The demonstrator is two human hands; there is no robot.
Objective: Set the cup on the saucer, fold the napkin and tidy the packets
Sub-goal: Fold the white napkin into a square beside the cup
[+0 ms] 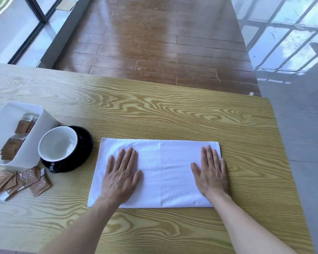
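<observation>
A white napkin [163, 162] lies flat as a wide rectangle on the wooden table, with creases running across it. My left hand [122, 175] presses flat on its left part, fingers spread. My right hand [211, 173] presses flat on its right end. To the left, a black cup with a white inside [58, 143] stands on a black saucer [85, 140]. Several brown packets [18, 182] lie loose on the table in front of a white box [42, 132], which holds several more brown packets [17, 140].
The wooden table [154, 110] ends at the far edge above a brown plank floor [154, 43] and at the right edge beside grey tiles. A glass wall runs along the upper left.
</observation>
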